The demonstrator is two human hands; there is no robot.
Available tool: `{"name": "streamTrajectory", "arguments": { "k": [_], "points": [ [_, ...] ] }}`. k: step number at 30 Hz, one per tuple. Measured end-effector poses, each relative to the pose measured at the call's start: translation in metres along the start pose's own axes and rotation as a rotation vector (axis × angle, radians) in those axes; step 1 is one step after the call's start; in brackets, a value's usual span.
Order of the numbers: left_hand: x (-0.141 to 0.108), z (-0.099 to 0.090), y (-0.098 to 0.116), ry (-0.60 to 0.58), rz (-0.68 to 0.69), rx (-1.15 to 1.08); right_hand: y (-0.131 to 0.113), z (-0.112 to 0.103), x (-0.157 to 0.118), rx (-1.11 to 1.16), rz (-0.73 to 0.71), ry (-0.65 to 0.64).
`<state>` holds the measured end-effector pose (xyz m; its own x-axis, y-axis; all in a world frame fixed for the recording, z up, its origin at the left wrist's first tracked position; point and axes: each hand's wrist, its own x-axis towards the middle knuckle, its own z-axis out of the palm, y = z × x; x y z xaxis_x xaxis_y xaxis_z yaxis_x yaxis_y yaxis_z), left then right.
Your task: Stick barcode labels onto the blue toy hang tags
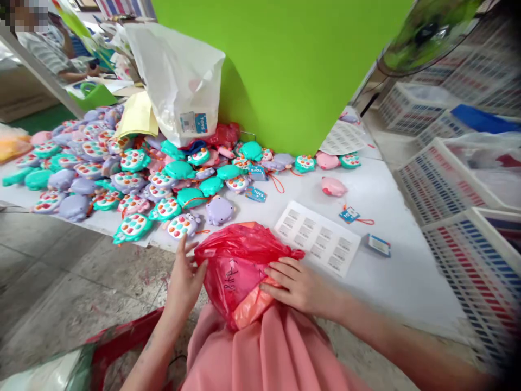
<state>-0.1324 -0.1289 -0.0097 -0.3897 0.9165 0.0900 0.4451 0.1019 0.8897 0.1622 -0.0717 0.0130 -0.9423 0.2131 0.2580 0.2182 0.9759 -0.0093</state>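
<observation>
A red plastic bag point(232, 271) with dark handwriting lies at the table's front edge and over my lap. My left hand point(188, 274) is at the bag's left side, fingers apart, its fingertips near a purple toy point(183, 225) with coloured buttons. My right hand point(295, 285) rests on the bag's right side with its fingers stretched out over the plastic. Behind the bag lie a plain purple toy point(220, 210) and a sheet of printed labels point(319, 238). Farther right sits a pink toy point(334, 187) with a blue tag point(349, 215).
A heap of toys point(97, 157) covers the table's left side, beside a white plastic bag point(179, 81). A green panel point(285, 65) stands behind. White crates point(468, 266) and a fan point(425, 33) are at the right. A person point(52, 51) sits at the back left.
</observation>
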Motion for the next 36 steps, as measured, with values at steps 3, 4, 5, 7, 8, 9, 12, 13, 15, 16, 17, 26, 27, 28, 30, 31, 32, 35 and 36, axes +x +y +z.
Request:
{"name": "streamTrajectory", "arguments": {
  "k": [3, 4, 5, 7, 8, 9, 12, 13, 15, 16, 17, 26, 27, 28, 30, 31, 32, 35, 36],
  "points": [
    [-0.009, 0.0, 0.002, 0.157, 0.237, 0.329, -0.008, 0.001, -0.014, 0.024, 0.17, 0.063],
    [-0.01, 0.002, 0.007, 0.156, 0.338, 0.388, -0.011, 0.001, -0.019, 0.037, 0.255, 0.11],
    [-0.009, 0.006, 0.014, 0.111, 0.441, 0.42, -0.014, 0.001, -0.024, 0.055, 0.358, 0.167],
    [-0.005, 0.021, 0.029, -0.064, 0.629, 0.441, -0.019, 0.003, -0.03, 0.098, 0.584, 0.295],
    [-0.001, 0.032, 0.037, -0.162, 0.692, 0.452, -0.021, 0.006, -0.031, 0.123, 0.691, 0.354],
    [0.003, 0.045, 0.045, -0.241, 0.735, 0.472, -0.022, 0.009, -0.03, 0.152, 0.787, 0.398],
    [0.017, 0.089, 0.06, -0.439, 0.806, 0.551, -0.022, 0.019, -0.021, 0.259, 0.982, 0.451],
    [0.021, 0.102, 0.063, -0.471, 0.826, 0.564, -0.022, 0.023, -0.017, 0.311, 1.025, 0.45],
    [0.027, 0.12, 0.065, -0.563, 0.831, 0.595, -0.02, 0.028, -0.01, 0.439, 1.087, 0.462],
    [0.029, 0.124, 0.066, -0.592, 0.82, 0.607, -0.019, 0.029, -0.007, 0.505, 1.107, 0.48],
    [0.03, 0.125, 0.066, -0.607, 0.8, 0.612, -0.018, 0.029, -0.004, 0.563, 1.118, 0.508],
    [0.036, 0.084, 0.091, -0.536, 0.572, 0.303, -0.003, -0.001, 0.011, 0.537, 0.932, 0.782],
    [0.036, 0.082, 0.092, -0.529, 0.557, 0.267, -0.001, -0.003, 0.013, 0.53, 0.929, 0.801],
    [0.035, 0.081, 0.092, -0.517, 0.544, 0.237, 0.0, -0.003, 0.015, 0.531, 0.94, 0.822],
    [0.033, 0.078, 0.092, -0.467, 0.525, 0.194, 0.001, -0.004, 0.019, 0.561, 0.985, 0.867],
    [0.032, 0.077, 0.091, -0.433, 0.516, 0.174, 0.001, -0.005, 0.021, 0.589, 1.009, 0.885],
    [0.031, 0.076, 0.091, -0.397, 0.508, 0.151, 0.0, -0.005, 0.023, 0.623, 1.031, 0.892],
    [0.026, 0.073, 0.091, -0.303, 0.503, 0.107, -0.001, -0.01, 0.028, 0.754, 1.039, 0.799],
    [0.024, 0.073, 0.091, -0.281, 0.512, 0.106, 0.0, -0.011, 0.031, 0.79, 1.027, 0.749]
  ]
}}
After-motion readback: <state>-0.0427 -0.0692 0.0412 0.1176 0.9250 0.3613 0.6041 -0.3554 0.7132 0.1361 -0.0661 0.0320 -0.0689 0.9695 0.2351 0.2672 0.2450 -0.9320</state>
